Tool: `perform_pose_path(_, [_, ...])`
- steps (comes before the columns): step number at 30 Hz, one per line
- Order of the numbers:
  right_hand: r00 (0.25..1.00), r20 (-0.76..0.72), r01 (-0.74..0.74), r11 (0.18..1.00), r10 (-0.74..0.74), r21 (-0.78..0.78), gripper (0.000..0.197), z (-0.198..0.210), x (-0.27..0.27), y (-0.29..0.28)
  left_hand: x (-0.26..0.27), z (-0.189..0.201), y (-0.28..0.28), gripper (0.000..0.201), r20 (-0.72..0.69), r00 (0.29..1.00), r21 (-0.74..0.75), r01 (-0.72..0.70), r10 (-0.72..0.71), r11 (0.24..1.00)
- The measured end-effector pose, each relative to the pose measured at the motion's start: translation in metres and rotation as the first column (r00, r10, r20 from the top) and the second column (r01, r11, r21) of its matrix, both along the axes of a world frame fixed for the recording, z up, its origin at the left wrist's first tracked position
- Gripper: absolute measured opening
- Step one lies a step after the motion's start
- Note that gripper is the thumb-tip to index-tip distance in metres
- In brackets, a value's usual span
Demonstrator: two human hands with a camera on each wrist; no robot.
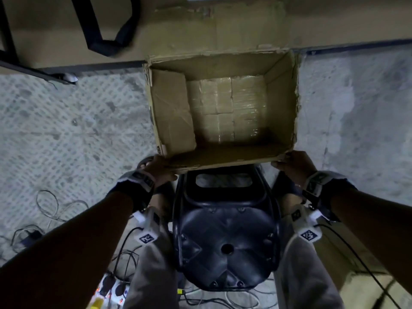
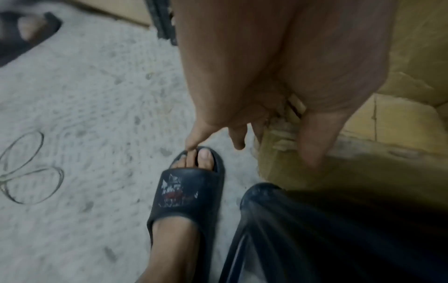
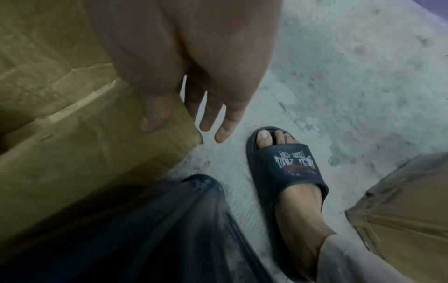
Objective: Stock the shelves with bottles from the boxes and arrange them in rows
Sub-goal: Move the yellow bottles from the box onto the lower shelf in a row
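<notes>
An open cardboard box [image 1: 223, 156] stands on the floor in front of me, its taped bottom bare, with no bottles in sight. My left hand [image 1: 157, 168] grips the box's near left corner; in the left wrist view the thumb [image 2: 312, 134] lies inside the wall of the box [image 2: 400, 124] and the fingers outside. My right hand [image 1: 292, 163] holds the near right corner, with the thumb [image 3: 155, 118] on the wall of the box [image 3: 84, 143] and the fingers [image 3: 211, 114] straight beside the corner.
A black plastic stool [image 1: 225, 237] sits between my legs, right behind the box. My feet in black sandals [image 2: 189, 191] [image 3: 286, 168] flank it. Loose cables [image 1: 55, 206] and a power strip [image 1: 111, 288] lie at the left. More cardboard [image 3: 407, 201] lies at the right, and a black strap [image 1: 111, 30] beyond the box.
</notes>
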State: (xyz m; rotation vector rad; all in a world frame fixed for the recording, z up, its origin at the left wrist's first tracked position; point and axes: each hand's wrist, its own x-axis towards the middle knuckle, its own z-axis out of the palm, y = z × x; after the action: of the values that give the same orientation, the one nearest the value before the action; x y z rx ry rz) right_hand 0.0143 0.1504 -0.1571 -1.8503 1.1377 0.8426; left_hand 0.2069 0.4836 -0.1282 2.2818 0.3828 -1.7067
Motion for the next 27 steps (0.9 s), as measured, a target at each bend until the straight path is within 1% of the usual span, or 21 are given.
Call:
perform_pose_path(1, [0.998, 0.068, -0.016, 0.999, 0.013, 0.031, 0.03, 0.006, 0.003, -0.001, 0.005, 0.008, -0.003, 0.062, -0.007, 1.0, -0.026, -0.001, 0.001, 1.0])
perform_pose_path(2, [0.993, 0.116, -0.02, 0.998, 0.012, 0.064, 0.027, 0.013, 0.006, -0.003, 0.012, 0.015, -0.004, 0.05, -0.003, 1.0, -0.032, -0.029, 0.029, 0.999])
perform_pose_path(3, [0.988, 0.154, -0.002, 0.997, -0.011, 0.083, 0.025, 0.021, 0.01, -0.004, 0.02, 0.018, -0.001, 0.039, 0.017, 1.0, -0.058, 0.014, -0.013, 0.998])
perform_pose_path(4, [0.981, 0.181, 0.054, 0.993, -0.072, 0.105, 0.025, 0.03, 0.012, -0.003, 0.025, 0.021, 0.003, 0.032, 0.087, 0.994, -0.089, 0.066, -0.059, 0.994])
perform_pose_path(5, [0.965, 0.209, 0.126, 0.981, -0.156, 0.15, 0.024, 0.04, 0.015, -0.002, 0.03, 0.027, 0.008, 0.028, 0.143, 0.987, -0.098, 0.087, -0.073, 0.991])
perform_pose_path(6, [0.945, 0.228, 0.192, 0.962, -0.235, 0.195, 0.023, 0.05, 0.016, 0.0, 0.032, 0.03, 0.012, 0.023, 0.186, 0.982, -0.115, 0.036, -0.014, 0.993])
perform_pose_path(8, [0.909, 0.242, 0.275, 0.925, -0.339, 0.262, 0.019, 0.07, 0.019, 0.002, 0.033, 0.04, 0.014, 0.019, 0.208, 0.972, -0.143, -0.077, 0.106, 0.987])
perform_pose_path(10, [0.889, 0.224, 0.326, 0.895, -0.4, 0.304, 0.013, 0.088, 0.021, 0.001, 0.033, 0.049, 0.013, 0.022, 0.202, 0.963, -0.164, -0.147, 0.179, 0.975])
perform_pose_path(11, [0.887, 0.188, 0.352, 0.88, -0.423, 0.319, 0.009, 0.097, 0.024, 0.0, 0.033, 0.053, 0.015, 0.028, 0.185, 0.957, -0.175, -0.192, 0.223, 0.966])
perform_pose_path(12, [0.889, 0.141, 0.373, 0.868, -0.435, 0.329, 0.011, 0.103, 0.025, -0.001, 0.031, 0.055, 0.017, 0.035, 0.151, 0.954, -0.182, -0.232, 0.261, 0.955])
perform_pose_path(14, [0.877, 0.038, 0.435, 0.826, -0.479, 0.36, 0.035, 0.111, 0.027, -0.002, 0.027, 0.055, 0.024, 0.046, 0.076, 0.948, -0.189, -0.289, 0.308, 0.939])
perform_pose_path(16, [0.824, -0.089, 0.543, 0.734, -0.56, 0.409, 0.053, 0.116, 0.029, -0.003, 0.022, 0.055, 0.026, 0.056, -0.016, 0.918, -0.193, -0.392, 0.396, 0.899])
perform_pose_path(18, [0.76, -0.214, 0.639, 0.647, -0.613, 0.417, 0.064, 0.116, 0.032, -0.008, 0.021, 0.054, 0.021, 0.062, -0.081, 0.872, -0.145, -0.49, 0.483, 0.86])
perform_pose_path(20, [0.722, -0.269, 0.689, 0.623, -0.638, 0.37, 0.072, 0.112, 0.041, -0.017, 0.022, 0.05, 0.012, 0.063, -0.129, 0.842, -0.074, -0.536, 0.525, 0.841])
perform_pose_path(22, [0.679, -0.266, 0.729, 0.59, -0.684, 0.347, 0.08, 0.105, 0.055, -0.028, 0.027, 0.044, 0.002, 0.066, -0.126, 0.827, -0.028, -0.555, 0.548, 0.831])
perform_pose_path(24, [0.682, -0.218, 0.717, 0.581, -0.698, 0.384, 0.081, 0.099, 0.075, -0.037, 0.042, 0.035, -0.01, 0.066, -0.025, 0.84, -0.04, -0.542, 0.542, 0.839])
perform_pose_path(25, [0.687, -0.178, 0.705, 0.587, -0.704, 0.398, 0.076, 0.096, 0.088, -0.042, 0.052, 0.03, -0.016, 0.065, 0.027, 0.848, -0.065, -0.527, 0.53, 0.847])
perform_pose_path(27, [0.666, -0.057, 0.698, 0.595, -0.744, 0.399, 0.056, 0.091, 0.117, -0.052, 0.076, 0.02, -0.031, 0.058, 0.085, 0.867, -0.144, -0.478, 0.492, 0.867])
